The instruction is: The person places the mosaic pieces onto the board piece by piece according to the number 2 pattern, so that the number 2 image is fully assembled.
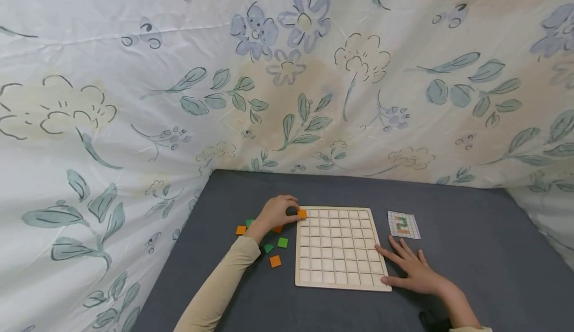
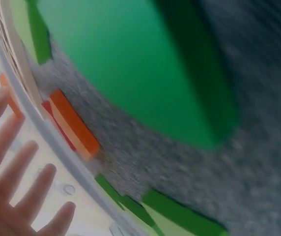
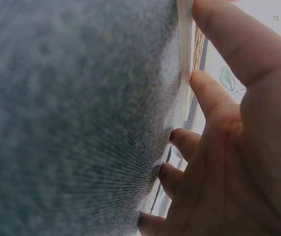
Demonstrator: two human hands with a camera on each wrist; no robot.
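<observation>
The left hand (image 1: 274,213) pinches an orange square (image 1: 303,214) at a corner of the board (image 1: 339,253); the right hand (image 1: 416,273), fingers spread wide, touches its edge

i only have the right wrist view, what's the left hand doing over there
Observer: The left hand pinches an orange square piece between thumb and fingertip.
Operator: where's it holding that
Observer: In the head view, it is at the far left corner of the gridded board.
Operator: anything loose lying nearby
Observer: Yes, green pieces and other orange pieces lie to the left of the board.
</observation>
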